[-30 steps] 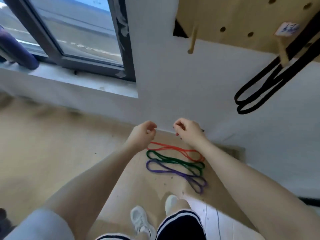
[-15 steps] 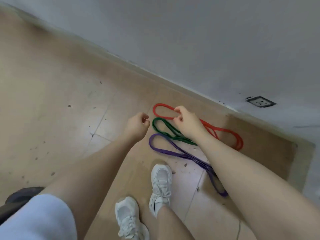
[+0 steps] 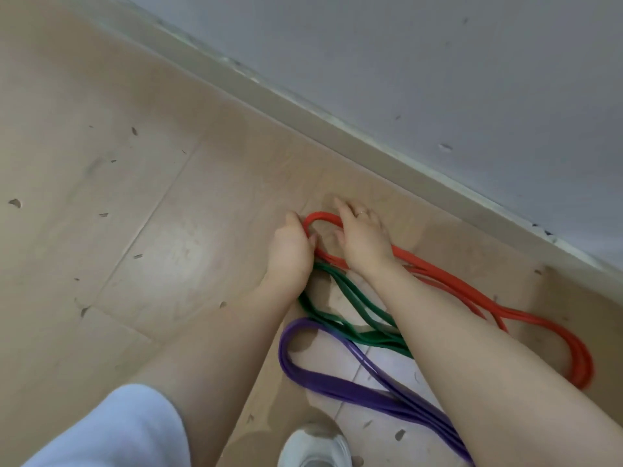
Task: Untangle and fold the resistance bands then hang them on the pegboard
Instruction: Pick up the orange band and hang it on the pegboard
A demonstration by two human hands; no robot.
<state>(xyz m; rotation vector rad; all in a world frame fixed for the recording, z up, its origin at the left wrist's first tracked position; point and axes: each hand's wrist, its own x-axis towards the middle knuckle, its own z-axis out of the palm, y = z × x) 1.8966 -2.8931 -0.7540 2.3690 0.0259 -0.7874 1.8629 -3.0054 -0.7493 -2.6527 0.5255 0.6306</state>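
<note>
Three resistance bands lie side by side on the floor near the wall. The red band [image 3: 472, 293] is nearest the wall, the green band [image 3: 377, 341] is in the middle, and the purple band [image 3: 337, 387] is closest to me. My left hand [image 3: 291, 247] curls its fingers around the left side of the red band's loop end. Over the same loop lies my right hand [image 3: 364, 237], fingers stretched past the band and thumb inside the loop. My right forearm hides parts of the green and purple bands. The pegboard is out of view.
A beige baseboard [image 3: 337, 119] runs diagonally under the grey wall [image 3: 438, 79], just beyond the bands. My white shoe [image 3: 313, 446] stands at the bottom edge beside the purple band. Tan floor tiles [image 3: 135, 197] with small specks spread to the left.
The view dropped from the pegboard and window down to the floor. Both hands went down from mid-air to the red band's loop end and closed on it.
</note>
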